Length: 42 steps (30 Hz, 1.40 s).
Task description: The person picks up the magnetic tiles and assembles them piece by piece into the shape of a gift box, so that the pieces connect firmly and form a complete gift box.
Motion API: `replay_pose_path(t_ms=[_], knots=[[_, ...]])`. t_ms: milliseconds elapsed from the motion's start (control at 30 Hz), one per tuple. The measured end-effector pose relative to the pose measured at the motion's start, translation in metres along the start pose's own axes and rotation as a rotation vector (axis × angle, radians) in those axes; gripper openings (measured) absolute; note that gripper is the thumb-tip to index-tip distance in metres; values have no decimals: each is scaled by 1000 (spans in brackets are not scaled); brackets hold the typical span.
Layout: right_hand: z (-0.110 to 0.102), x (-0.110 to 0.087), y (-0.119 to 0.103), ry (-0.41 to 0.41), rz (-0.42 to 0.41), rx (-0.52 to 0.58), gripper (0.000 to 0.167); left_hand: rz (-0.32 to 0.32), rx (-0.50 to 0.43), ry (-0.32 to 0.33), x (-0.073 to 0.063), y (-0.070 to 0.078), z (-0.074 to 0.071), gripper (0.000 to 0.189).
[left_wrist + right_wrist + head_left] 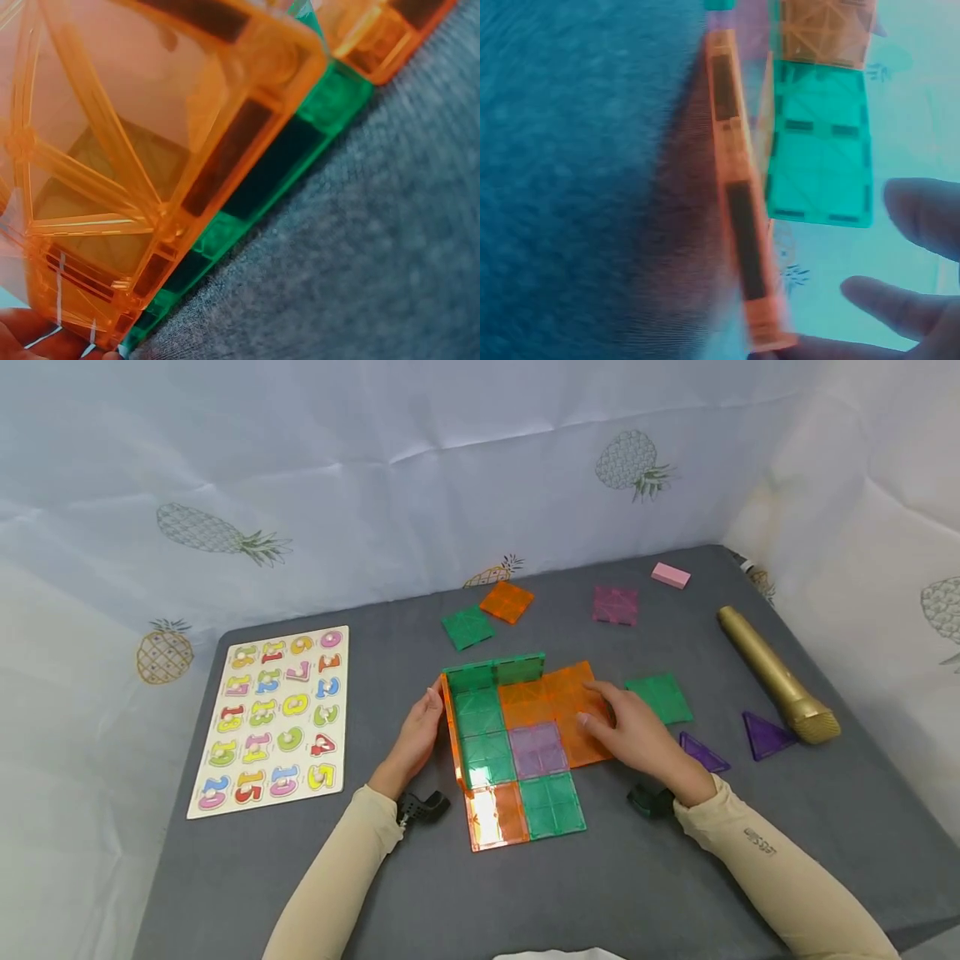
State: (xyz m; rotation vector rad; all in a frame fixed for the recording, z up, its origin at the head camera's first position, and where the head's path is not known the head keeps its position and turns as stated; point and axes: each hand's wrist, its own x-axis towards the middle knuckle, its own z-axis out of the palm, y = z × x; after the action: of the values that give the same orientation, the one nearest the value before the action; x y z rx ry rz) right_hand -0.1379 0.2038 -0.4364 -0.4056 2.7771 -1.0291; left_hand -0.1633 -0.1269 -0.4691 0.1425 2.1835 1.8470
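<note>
In the head view, a flat patchwork of translucent magnetic tiles lies mid-table, with green tiles, a purple tile and orange tiles. Two green tiles stand upright along its back, and an orange wall stands along its left side. My left hand rests against the outside of that orange wall, fingers fairly straight. My right hand reaches over the right-hand orange tiles. In the right wrist view, a finger touches the end of an orange tile, while the thumb and another finger are spread above it.
Loose green, orange and magenta tiles lie behind. Right are a green tile, purple triangles, a gold microphone and a pink block. A number puzzle board lies left.
</note>
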Motion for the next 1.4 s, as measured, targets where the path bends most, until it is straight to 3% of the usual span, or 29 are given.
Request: replay_pose_path(t_ms=[133,533,767,1000,1100,1200,1300,1400], knots=[[-5,0,-10,32,-19,24,61,-1,10,2,2,2,-2,57],[-8,3,-28,73,-128,22,57,13,-12,3,6,3,1,64],[1,3,-28,23,-216,86,56,-22,-87,21,2,3,10,73],[6,-3,-25,-38,-235,52,62,-18,-115,32,-8,1,18,75],[8,-13,-23,-98,-241,19,75,-19,-60,17,-21,0,18,86],[9,-27,-19,-156,-274,-25,96,21,13,-39,-40,-5,15,103],[12,-43,-15,-177,-327,-83,112,52,190,-117,-65,-7,8,115],[16,-55,-10,-176,-383,-149,119,41,442,-194,-89,-4,3,122]])
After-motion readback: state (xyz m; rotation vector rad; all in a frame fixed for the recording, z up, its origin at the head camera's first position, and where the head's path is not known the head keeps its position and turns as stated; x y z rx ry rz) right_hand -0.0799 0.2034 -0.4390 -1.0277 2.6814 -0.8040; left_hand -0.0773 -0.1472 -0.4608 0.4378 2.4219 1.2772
